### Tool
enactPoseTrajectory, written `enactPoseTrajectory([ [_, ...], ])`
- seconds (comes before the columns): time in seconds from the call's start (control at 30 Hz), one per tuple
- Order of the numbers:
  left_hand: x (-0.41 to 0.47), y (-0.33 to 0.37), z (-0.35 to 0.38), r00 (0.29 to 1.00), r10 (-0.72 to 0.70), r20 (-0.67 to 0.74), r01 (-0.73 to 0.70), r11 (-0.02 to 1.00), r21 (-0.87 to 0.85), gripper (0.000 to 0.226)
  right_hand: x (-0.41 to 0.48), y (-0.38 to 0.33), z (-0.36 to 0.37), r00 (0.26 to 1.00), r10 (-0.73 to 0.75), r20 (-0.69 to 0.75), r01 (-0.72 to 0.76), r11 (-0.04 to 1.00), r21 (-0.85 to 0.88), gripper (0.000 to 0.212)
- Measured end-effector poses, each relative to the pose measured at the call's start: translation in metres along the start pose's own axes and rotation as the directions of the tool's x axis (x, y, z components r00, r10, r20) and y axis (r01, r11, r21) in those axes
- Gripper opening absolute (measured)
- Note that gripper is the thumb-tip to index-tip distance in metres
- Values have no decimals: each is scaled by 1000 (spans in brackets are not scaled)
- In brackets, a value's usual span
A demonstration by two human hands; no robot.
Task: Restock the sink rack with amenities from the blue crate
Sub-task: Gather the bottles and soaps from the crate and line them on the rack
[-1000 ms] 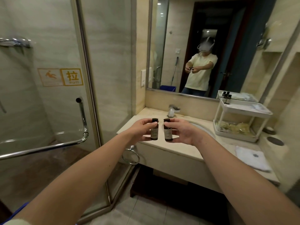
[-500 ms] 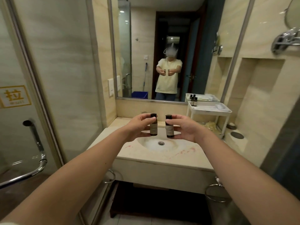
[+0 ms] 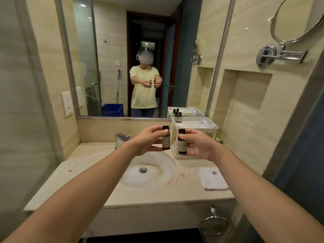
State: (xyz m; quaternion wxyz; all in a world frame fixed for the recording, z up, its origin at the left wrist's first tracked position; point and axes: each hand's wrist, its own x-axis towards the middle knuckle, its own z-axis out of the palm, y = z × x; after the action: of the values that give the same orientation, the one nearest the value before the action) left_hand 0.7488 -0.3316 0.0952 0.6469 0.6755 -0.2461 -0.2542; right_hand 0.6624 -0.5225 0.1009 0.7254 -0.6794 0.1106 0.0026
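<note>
Since half a second ago the view has closed in on the sink [image 3: 149,174], and the rack [image 3: 215,127] now shows just behind the right hand [image 3: 199,145] at centre frame. As before, the left hand [image 3: 146,140] pinches the left bottle [image 3: 166,143] and the right hand grips the right bottle [image 3: 182,146], both upright and apart. Small bottles [image 3: 178,117] stand on the rack's top tier. A towel [image 3: 211,178] lies on the counter [image 3: 78,181] at lower right. The crate [image 3: 112,110] shows in the mirror [image 3: 112,41].
</note>
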Motion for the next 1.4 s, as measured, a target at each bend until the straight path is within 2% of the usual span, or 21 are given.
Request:
enactPoseTrajectory([
  [0.13,57,8,-8,996,14,89,-14,1000,5,26,39,-16,-24,999,4,-34,-4,1000,-11,42],
  [0.43,178,15,-33,977,-9,212,-7,997,71,30,115,-35,-60,995,-28,-94,31,999,34,38],
  [0.67,254,7,-28,974,-58,219,37,994,99,30,178,-37,-103,988,-3,-153,10,999,49,38],
  [0.97,370,3,-11,992,-49,119,31,988,153,25,290,-52,-173,984,-23,-174,10,997,-71,33],
  [1.17,454,5,3,1000,13,14,-17,936,352,17,363,-65,-226,984,-30,-175,-12,971,-238,32],
  [1.3,506,2,10,993,113,-24,-81,830,551,26,404,-71,-253,987,-24,-157,-35,933,-359,29],
  [1.4,537,-2,12,991,130,-23,-80,732,677,29,430,-72,-268,990,-26,-137,-41,885,-464,29],
])
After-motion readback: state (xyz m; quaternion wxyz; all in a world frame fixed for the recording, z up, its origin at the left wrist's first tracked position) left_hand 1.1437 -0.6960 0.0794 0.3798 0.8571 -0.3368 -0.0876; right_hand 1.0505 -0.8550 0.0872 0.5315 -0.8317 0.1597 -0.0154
